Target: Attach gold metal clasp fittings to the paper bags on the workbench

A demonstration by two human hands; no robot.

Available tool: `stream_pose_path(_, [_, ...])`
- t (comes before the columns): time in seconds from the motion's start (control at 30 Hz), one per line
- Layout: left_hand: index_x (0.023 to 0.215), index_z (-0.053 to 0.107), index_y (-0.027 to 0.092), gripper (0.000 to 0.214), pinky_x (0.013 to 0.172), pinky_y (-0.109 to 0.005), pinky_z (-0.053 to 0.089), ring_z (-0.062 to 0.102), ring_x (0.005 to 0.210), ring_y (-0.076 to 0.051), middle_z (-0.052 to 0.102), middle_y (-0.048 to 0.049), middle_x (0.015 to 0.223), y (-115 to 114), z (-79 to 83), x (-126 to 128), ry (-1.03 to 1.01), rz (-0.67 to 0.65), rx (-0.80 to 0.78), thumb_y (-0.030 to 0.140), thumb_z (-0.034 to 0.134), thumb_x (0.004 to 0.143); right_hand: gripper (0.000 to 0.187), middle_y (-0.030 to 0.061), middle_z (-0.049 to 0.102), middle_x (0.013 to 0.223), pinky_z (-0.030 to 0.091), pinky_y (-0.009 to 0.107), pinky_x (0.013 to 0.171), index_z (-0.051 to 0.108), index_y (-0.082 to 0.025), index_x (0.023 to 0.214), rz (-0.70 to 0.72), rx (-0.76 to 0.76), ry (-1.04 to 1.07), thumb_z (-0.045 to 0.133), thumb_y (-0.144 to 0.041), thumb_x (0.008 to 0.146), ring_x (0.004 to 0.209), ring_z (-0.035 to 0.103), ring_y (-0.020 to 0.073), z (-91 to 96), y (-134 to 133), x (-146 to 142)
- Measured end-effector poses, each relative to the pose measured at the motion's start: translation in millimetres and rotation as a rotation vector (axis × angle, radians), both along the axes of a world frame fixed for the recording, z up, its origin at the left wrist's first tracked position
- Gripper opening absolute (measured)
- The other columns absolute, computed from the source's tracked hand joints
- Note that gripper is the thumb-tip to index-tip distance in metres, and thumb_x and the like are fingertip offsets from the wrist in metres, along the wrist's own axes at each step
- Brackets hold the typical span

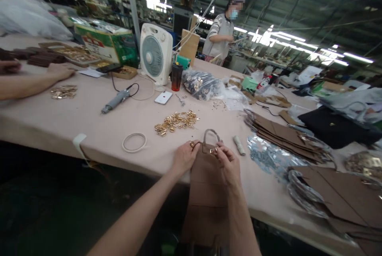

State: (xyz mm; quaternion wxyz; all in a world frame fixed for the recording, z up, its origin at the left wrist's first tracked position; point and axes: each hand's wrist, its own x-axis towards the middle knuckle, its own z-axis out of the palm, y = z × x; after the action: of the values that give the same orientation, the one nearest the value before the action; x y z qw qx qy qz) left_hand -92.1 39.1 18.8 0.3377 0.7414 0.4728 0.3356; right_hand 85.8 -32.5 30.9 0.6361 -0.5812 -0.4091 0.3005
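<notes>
A long brown leather bag panel (pixel 209 192) runs from the table's front edge down toward me, with a plastic-wrapped handle (pixel 211 131) standing at its far end. My left hand (pixel 185 156) is closed at the panel's left top corner. Something small and gold shows at its fingers; whether it is a ring or a loose part I cannot tell. With pinched fingers, my right hand (pixel 229 162) holds a small gold fitting (pixel 212 151) against the panel just below the handle. Beyond the hands lies a pile of gold hardware (pixel 176 122).
A tape roll (pixel 134 142) and a grey power screwdriver (pixel 115 101) lie left; a phone (pixel 163 97), tumbler (pixel 176 77) and fan (pixel 156 53) stand behind. To the right are stacked brown panels (pixel 280 136) and silvery small parts (pixel 265 154). A co-worker's arm (pixel 32 81) rests at far left.
</notes>
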Motion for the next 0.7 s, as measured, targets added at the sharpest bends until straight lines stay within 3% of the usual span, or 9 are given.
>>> stream_pose_path(0.1, [0.125, 0.076, 0.027, 0.036, 0.111, -0.036, 0.048, 0.069, 0.118, -0.024, 0.077, -0.0036, 0.126, 0.5, -5.2, 0.0, -0.254, 0.009, -0.058, 0.042, 0.052, 0.102, 0.033, 0.0135, 0.074, 0.119, 0.056, 0.04, 0.096, 0.07, -0.018, 0.095, -0.03, 0.006, -0.038, 0.082, -0.045, 0.08, 0.112, 0.07, 0.0255, -16.6, -9.9, -6.6])
stream_pose_path(0.23, [0.116, 0.079, 0.018, 0.039, 0.102, -0.041, 0.056, 0.074, 0.107, -0.026, 0.08, -0.0082, 0.115, -2.5, -11.8, 8.9, -0.72, 0.066, -0.319, 0.045, 0.068, 0.091, 0.046, 0.0115, 0.077, 0.108, 0.06, 0.039, 0.088, 0.07, -0.017, 0.115, -0.029, -0.023, -0.086, 0.084, -0.044, 0.08, 0.095, 0.072, 0.0226, -28.5, -13.9, -12.6])
stream_pose_path(0.33, [0.122, 0.076, 0.014, 0.05, 0.098, -0.042, 0.058, 0.075, 0.104, -0.027, 0.08, -0.0107, 0.114, -7.1, -16.6, 14.8, -0.955, 0.056, -0.479, 0.049, 0.075, 0.086, 0.037, 0.011, 0.076, 0.112, 0.057, 0.044, 0.098, 0.075, -0.019, 0.115, -0.041, -0.001, -0.233, 0.077, -0.044, 0.087, 0.104, 0.071, 0.0249, -28.3, -15.3, -14.1])
stream_pose_path(0.43, [0.125, 0.075, 0.015, 0.054, 0.098, -0.042, 0.058, 0.074, 0.107, -0.028, 0.081, -0.0112, 0.113, -10.1, -19.9, 14.5, -0.998, 0.04, -0.508, 0.05, 0.078, 0.084, 0.027, 0.0094, 0.074, 0.118, 0.052, 0.047, 0.107, 0.079, -0.024, 0.115, 0.022, 0.086, -0.407, 0.067, -0.04, 0.096, 0.113, 0.067, 0.0249, -23.3, -16.3, -16.7])
stream_pose_path(0.53, [0.12, 0.077, 0.014, 0.052, 0.099, -0.043, 0.058, 0.075, 0.107, -0.029, 0.081, -0.0118, 0.11, -9.6, -21.1, 12.4, -0.989, 0.008, -0.492, 0.051, 0.078, 0.084, 0.026, 0.0088, 0.07, 0.114, 0.054, 0.042, 0.1, 0.079, -0.029, 0.117, 0.039, 0.127, -0.517, 0.062, -0.037, 0.1, 0.11, 0.066, 0.0232, -16.8, -15.8, -21.7])
stream_pose_path(0.7, [0.118, 0.078, 0.014, 0.051, 0.098, -0.044, 0.06, 0.074, 0.107, -0.03, 0.081, -0.0118, 0.11, -8.9, -20.5, 13.1, -0.953, 0.019, -0.464, 0.052, 0.078, 0.084, 0.028, 0.0073, 0.071, 0.103, 0.058, 0.035, 0.081, 0.076, -0.023, 0.118, -0.03, 0.075, -0.356, 0.066, -0.039, 0.097, 0.087, 0.069, 0.0194, -7.6, -12.3, -33.7])
